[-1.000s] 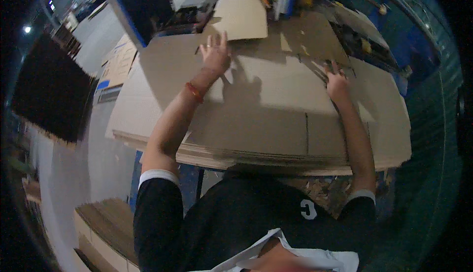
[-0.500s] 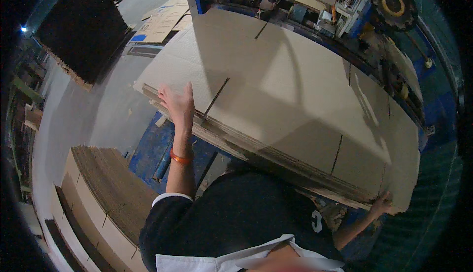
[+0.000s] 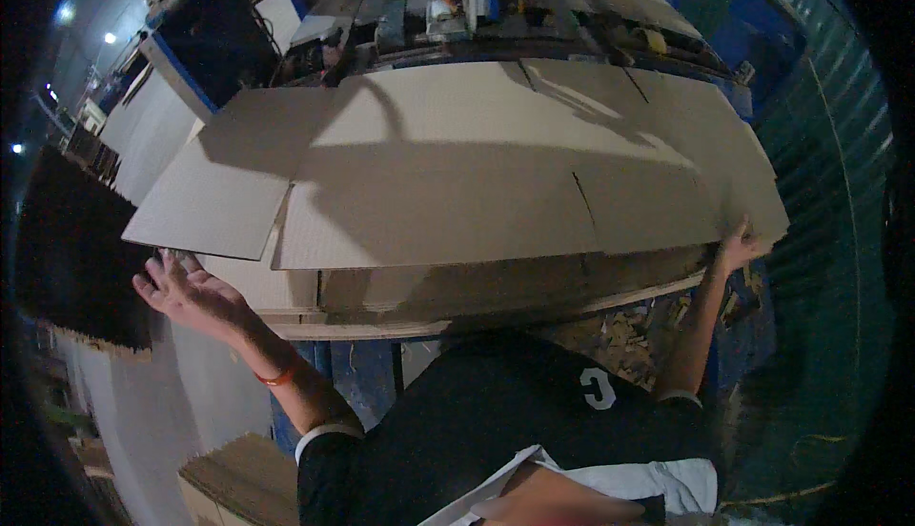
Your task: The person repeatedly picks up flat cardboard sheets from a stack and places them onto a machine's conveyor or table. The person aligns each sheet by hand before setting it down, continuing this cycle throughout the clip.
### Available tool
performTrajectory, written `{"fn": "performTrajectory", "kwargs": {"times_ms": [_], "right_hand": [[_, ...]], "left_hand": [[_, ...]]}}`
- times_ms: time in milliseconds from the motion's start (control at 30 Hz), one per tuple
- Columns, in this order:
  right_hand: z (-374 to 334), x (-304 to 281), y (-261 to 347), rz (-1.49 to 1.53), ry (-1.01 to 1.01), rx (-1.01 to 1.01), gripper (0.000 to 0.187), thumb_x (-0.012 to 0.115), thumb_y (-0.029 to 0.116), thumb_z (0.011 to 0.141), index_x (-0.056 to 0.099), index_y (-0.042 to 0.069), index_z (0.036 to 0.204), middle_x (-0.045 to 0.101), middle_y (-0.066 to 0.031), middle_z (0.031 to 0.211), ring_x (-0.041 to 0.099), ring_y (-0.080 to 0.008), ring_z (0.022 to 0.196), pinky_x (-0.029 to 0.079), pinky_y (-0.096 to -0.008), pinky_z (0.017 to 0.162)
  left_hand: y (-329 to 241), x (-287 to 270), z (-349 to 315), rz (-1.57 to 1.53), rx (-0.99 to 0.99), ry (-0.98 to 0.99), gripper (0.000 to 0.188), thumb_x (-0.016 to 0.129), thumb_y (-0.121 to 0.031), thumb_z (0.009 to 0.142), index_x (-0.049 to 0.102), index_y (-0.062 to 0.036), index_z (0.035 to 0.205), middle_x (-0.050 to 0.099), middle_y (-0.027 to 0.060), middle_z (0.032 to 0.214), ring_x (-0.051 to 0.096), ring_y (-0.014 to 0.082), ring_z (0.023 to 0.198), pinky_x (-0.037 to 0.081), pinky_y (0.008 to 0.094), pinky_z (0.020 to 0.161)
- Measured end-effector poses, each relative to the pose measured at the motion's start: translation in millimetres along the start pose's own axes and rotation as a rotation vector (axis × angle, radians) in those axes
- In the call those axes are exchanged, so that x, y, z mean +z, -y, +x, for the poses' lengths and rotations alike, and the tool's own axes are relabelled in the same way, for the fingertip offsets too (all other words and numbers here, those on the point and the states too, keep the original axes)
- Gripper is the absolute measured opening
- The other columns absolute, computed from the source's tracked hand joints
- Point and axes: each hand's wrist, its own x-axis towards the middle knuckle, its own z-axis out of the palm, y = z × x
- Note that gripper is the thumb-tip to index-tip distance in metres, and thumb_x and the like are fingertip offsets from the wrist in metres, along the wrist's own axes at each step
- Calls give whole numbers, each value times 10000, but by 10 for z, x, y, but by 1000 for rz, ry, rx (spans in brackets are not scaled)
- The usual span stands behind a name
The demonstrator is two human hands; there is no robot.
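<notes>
Two hands work at one cardboard sheet [image 3: 448,202], which lies over a stack [image 3: 267,288] of more sheets; how many are in it cannot be told. At least four slots show in the sheet, two along its near edge and two along its far edge. The left hand [image 3: 195,295] is wide, palm up, fingers spread at the near left edge; whether it touches there is unclear. The right hand [image 3: 739,248] grips the near right corner, thumb on top. One orange bracelet [image 3: 275,376] circles the left wrist.

The stack rests on a blue desk [image 3: 367,374]. One machine [image 3: 410,26] stands in the way beyond the far edge. Two other piles, a dark pile [image 3: 81,250] and a brown pile [image 3: 243,478], stand at left. Scraps [image 3: 634,340] lie below, beside a green wall [image 3: 839,240].
</notes>
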Motion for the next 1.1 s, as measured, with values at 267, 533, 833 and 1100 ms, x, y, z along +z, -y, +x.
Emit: {"fn": "performTrajectory", "kwargs": {"times_ms": [267, 533, 833, 1100], "right_hand": [[542, -443, 804, 862, 281, 244, 452, 549, 33, 814, 435, 23, 1251, 548, -83, 1142, 530, -196, 1002, 425, -309, 862], [-1134, -1310, 1670, 312, 647, -480, 329, 601, -22, 754, 601, 54, 1074, 582, -86, 1041, 557, -249, 968, 453, -356, 822], [-945, -908, 1749, 124, 1222, -766, 373, 650, 94, 732, 619, 160, 1098, 521, -132, 1196, 504, -327, 1083, 393, -447, 928], [-603, -90, 1769, -24, 1376, -967, 637, 693, 367, 694, 501, 140, 1257, 358, -138, 1381, 329, -336, 1270, 245, -469, 1065]], "left_hand": [[527, -482, 190, -162, -612, 148, 428, 560, -67, 822, 449, -57, 1235, 526, 114, 1131, 516, 216, 1018, 459, 382, 845], [67, -443, -711, 401, -67, 910, 289, 468, -44, 879, 569, -6, 1147, 544, 159, 1208, 511, 256, 1116, 389, 368, 949], [96, 110, -1178, 780, 483, 1757, 558, 527, -24, 720, 508, -160, 1261, 419, 101, 1360, 379, 289, 1267, 287, 460, 1045], [407, 361, -1083, 824, 453, 1674, 513, 406, -104, 826, 426, -159, 1336, 358, 110, 1400, 320, 294, 1301, 188, 474, 1081]]}}
